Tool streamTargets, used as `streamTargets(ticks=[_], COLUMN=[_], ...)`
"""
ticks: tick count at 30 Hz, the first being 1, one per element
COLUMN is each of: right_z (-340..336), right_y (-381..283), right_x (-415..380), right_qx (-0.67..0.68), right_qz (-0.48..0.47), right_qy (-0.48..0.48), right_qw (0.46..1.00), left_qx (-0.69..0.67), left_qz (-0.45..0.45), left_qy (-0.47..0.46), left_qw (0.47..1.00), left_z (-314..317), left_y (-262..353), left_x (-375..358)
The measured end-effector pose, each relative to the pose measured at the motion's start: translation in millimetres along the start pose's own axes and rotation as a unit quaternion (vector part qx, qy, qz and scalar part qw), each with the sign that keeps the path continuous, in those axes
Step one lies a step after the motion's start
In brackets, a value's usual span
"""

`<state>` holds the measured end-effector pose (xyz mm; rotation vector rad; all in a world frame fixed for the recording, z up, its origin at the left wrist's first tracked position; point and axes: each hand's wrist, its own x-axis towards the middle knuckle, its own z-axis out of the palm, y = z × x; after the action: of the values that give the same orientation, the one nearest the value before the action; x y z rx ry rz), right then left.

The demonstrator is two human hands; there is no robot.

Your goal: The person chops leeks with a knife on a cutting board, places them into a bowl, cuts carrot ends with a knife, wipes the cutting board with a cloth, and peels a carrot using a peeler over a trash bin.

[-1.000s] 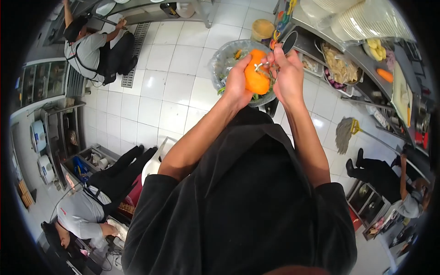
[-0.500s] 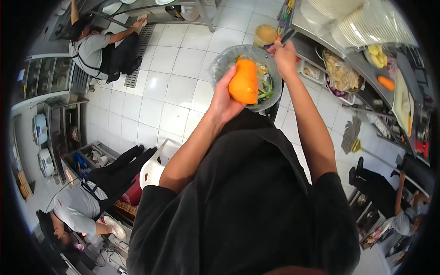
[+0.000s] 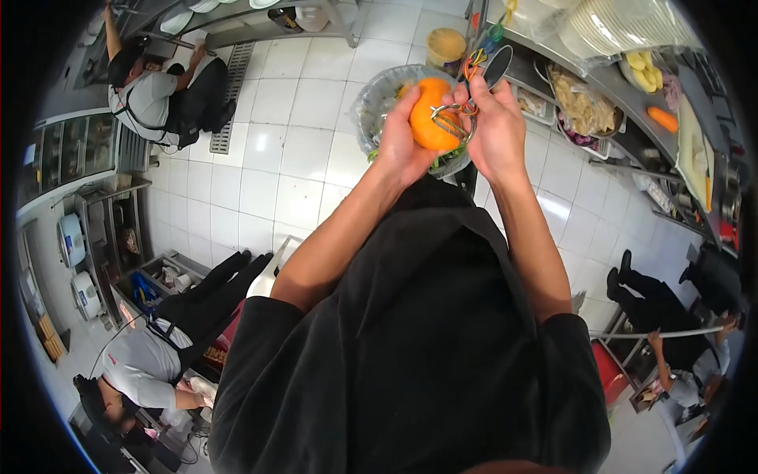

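Note:
A thick, smooth orange carrot (image 3: 430,103) is gripped in my left hand (image 3: 401,136), tilted so one end shows. My right hand (image 3: 497,118) is closed around a peeler (image 3: 448,120), whose metal head lies against the carrot's right side. Above the right fingers a dark oval end with a pale rim sticks up, beside coloured cords. Both hands are over a bin (image 3: 367,103) lined with a clear plastic bag, and green and orange scraps show inside it. Just beyond the bin stands a tub (image 3: 446,47) of yellowish contents.
At right, a steel counter holds stacked plates (image 3: 608,31) in plastic, another carrot (image 3: 662,119) and a pale cutting board (image 3: 695,162). A basket (image 3: 584,103) sits below. One person (image 3: 154,95) crouches upper left, another (image 3: 146,355) bends lower left, and a third (image 3: 671,347) holds a pole at right.
My right hand has come down and left, bringing the peeler onto the carrot. The carrot has been turned in my left hand. The person at right has raised a pole; the mop is out of sight.

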<state>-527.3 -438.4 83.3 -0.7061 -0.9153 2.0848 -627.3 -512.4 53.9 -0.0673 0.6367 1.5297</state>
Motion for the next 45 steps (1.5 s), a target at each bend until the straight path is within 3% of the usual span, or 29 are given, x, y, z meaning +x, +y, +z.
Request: streamTargets(ticks=[6,11,13,16,19,22,24,30,39,45], right_z=[2.7,-16.8,-41.7,-82.0,-83.2,-45.8,-22.0,27.4,31.1,32.7], right_y=[9.6,42.0,77.8,113.6,105.5,69.5,40.5,8.4,18.4,34.2], right_x=[5.2,63.8,105.3,142.6,142.0,106.8,72.7,0.1,-9.1,6.2], right_qx=[-0.032,-0.076,-0.288,-0.577,-0.575,-0.297,-0.118,-0.002,0.005,-0.033], right_qz=[0.014,-0.020,-0.042,-0.083,-0.090,-0.035,0.002,-0.003,-0.034,-0.032], right_qy=[0.036,0.120,0.161,0.200,0.189,0.136,0.086,-0.010,0.011,0.067], right_qw=[0.999,0.990,0.943,0.787,0.791,0.944,0.989,1.000,0.999,0.997], left_qx=[-0.014,0.013,0.023,0.028,0.016,0.003,-0.003,-0.036,-0.026,-0.038], left_qz=[0.010,-0.012,-0.032,-0.025,0.004,0.014,0.012,0.004,-0.015,-0.013], left_qy=[0.013,0.033,0.030,0.029,0.054,0.066,0.058,0.025,-0.031,0.014], left_qw=[1.000,0.999,0.999,0.999,0.998,0.998,0.998,0.999,0.999,0.999], left_z=[-11.2,-24.9,-29.2,-29.9,-38.0,-44.9,-43.6,-21.6,-20.3,-25.7], left_y=[-2.2,-7.5,-3.2,9.4,16.2,21.7,22.8,24.5,16.0,19.6], left_x=[4.2,-16.9,-24.0,-34.2,-35.2,-34.3,-35.2,-25.2,-8.6,-13.9])
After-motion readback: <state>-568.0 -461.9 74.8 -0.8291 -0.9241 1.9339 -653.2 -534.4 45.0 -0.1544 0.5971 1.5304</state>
